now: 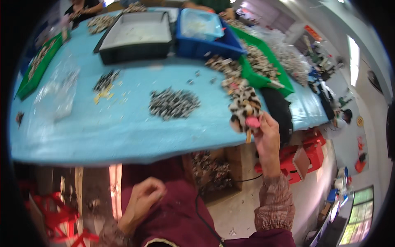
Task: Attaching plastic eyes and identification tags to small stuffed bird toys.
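At the table's front right edge, my right hand (267, 127) pinches a small leopard-print plush piece (246, 103) by its pink part (252, 121). This piece meets a line of similar spotted plush pieces (227, 68) running back along the table, and where it ends among them is hard to make out. Low over my lap, short of the table, my left hand (146, 195) has its fingers curled in. Whatever they may hold is hidden. Between the hands and farther back lies a heap of small grey and black pieces (173, 103).
A black tray (135, 53), a blue bin (210, 47) and a green tray of plush pieces (284, 84) stand on the blue-covered table (135, 140). At left lie a clear bag (55, 99) and another green tray (31, 84). Below are a cardboard box (236, 164) and red stools (314, 156).
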